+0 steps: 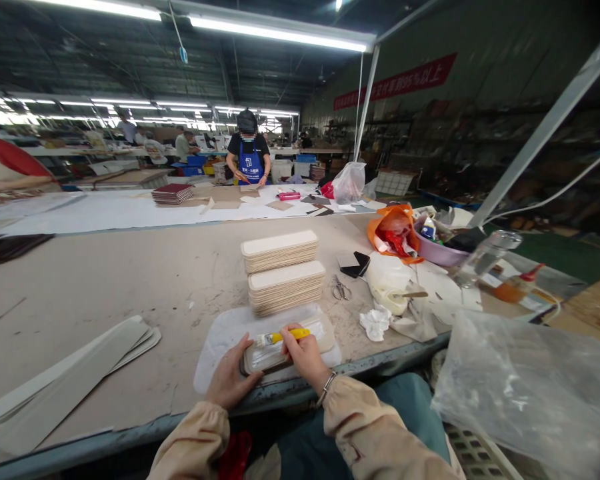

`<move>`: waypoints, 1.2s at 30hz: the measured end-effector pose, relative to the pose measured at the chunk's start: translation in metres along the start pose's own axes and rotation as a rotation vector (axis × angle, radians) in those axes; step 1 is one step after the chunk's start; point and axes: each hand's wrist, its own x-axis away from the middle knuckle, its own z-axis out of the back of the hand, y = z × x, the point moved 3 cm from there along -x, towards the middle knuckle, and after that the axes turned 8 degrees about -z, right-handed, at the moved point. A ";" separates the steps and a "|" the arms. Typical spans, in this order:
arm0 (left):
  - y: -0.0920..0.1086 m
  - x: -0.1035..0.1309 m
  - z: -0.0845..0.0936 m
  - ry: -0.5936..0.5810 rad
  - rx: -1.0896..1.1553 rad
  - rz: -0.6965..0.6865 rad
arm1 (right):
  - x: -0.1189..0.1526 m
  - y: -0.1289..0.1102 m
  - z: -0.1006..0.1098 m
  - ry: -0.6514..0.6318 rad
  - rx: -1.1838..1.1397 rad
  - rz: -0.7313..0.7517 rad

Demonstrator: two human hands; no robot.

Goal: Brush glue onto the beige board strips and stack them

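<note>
Brush with yellow handle [276,337]: gripped in right hand [303,353], bristles toward left hand [231,375]. Pale, round-ended, elongated panel [265,359]: lies before hands on white sheet [211,352], long axis left-right; left end clasped between left thumb and fingers.

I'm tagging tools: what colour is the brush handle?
The brush handle is yellow, as the head view, the only one, shows.

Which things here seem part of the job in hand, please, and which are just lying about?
Apparently in the job:
- yellow-handled paintbrush
- pale, rounded oblong panel beneath it
- two stacks of cream rounded panels

Probably lying about:
- silver metal scissors
- crumpled white paper
- orange plastic bag
</note>
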 end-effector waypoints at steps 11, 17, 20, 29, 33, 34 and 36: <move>0.003 -0.001 0.003 0.006 -0.012 0.016 | -0.001 0.004 0.041 0.130 0.106 0.008; 0.000 0.001 0.003 0.029 -0.016 -0.002 | -0.003 0.005 0.097 0.272 0.183 0.017; -0.002 0.001 0.002 0.023 -0.022 -0.005 | -0.004 0.005 0.117 0.319 0.223 0.038; -0.003 0.001 0.001 0.014 0.008 0.003 | 0.002 0.000 0.133 0.417 0.191 0.025; 0.002 0.000 0.003 0.018 0.026 0.016 | 0.006 -0.006 0.101 0.349 0.074 0.053; 0.003 0.000 0.004 0.020 0.031 0.022 | 0.007 -0.007 0.088 0.312 0.030 0.044; 0.005 -0.001 0.005 0.030 0.041 0.034 | 0.008 -0.007 0.061 0.227 -0.041 0.022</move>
